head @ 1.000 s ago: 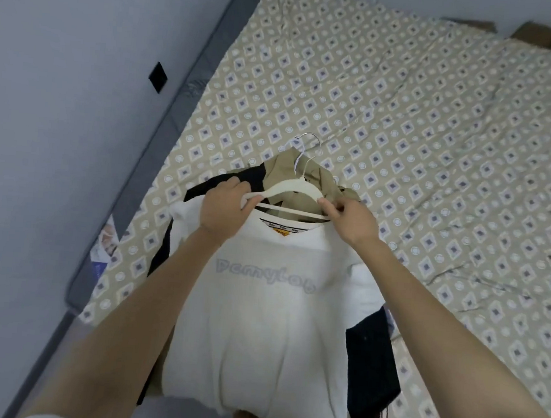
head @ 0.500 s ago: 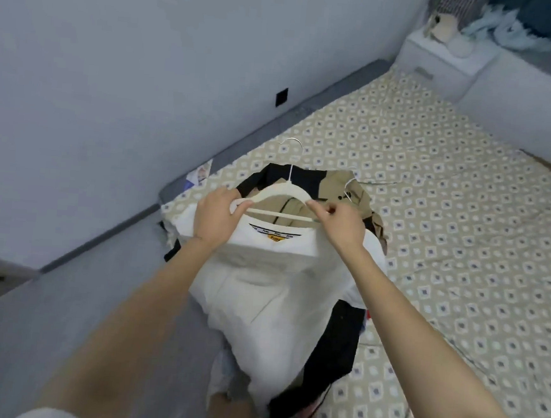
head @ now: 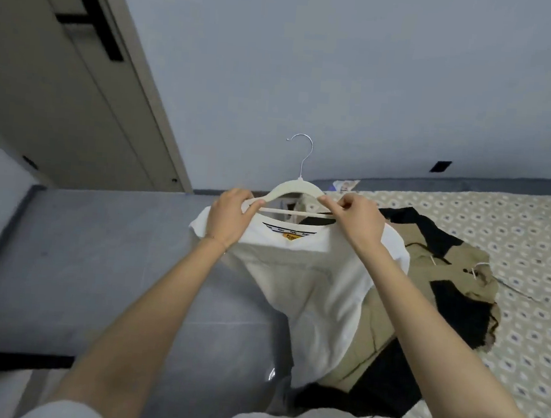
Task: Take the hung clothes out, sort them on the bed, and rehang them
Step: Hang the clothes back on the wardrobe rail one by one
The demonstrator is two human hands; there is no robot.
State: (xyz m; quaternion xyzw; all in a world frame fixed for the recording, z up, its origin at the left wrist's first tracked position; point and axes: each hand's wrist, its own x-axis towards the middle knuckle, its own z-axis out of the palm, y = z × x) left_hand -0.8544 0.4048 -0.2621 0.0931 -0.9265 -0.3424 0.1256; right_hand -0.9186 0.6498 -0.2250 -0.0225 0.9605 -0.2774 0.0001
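A white T-shirt (head: 307, 287) hangs on a cream hanger (head: 297, 190) with a metal hook, lifted above the bed's edge. My left hand (head: 229, 218) grips the hanger's left shoulder together with the shirt. My right hand (head: 355, 220) pinches the hanger's right shoulder and the shirt there. Behind and to the right, a tan and black garment (head: 440, 274) lies in a heap on the patterned bed sheet (head: 529, 235), with a white hanger end (head: 479, 266) poking out of it.
The grey bed frame (head: 131, 263) runs along the left and back of the mattress. A beige wardrobe door (head: 62, 93) with a black handle stands at the upper left. A black wall socket (head: 440, 166) sits on the grey wall. Some paper (head: 345, 185) lies on the frame's back ledge.
Both hands have lifted the white T-shirt on its hanger off the pile. The view has swung left, bringing the wardrobe door into sight.
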